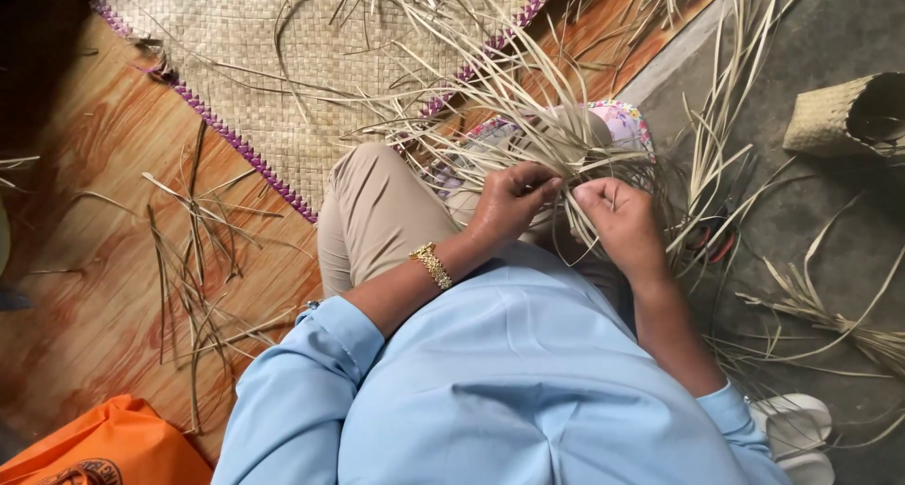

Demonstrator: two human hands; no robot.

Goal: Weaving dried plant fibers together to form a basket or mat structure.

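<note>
At frame centre the left hand and right hand both pinch dry palm strips of a half-woven piece over the lap. Pulled too hard, a brittle strip could snap or slip loose, and the loose ends fanning toward the woven mat at upper left might tangle

Seated person viewed from above: the left hand and right hand meet over the lap, both pinching a bundle of dried leaf strips that fans away from the body. A woven mat lies on the floor ahead and to the left, with loose strips beside the left knee. A small woven basket sits far right; sandals lie by the right elbow; a bag lies at lower left.
</note>
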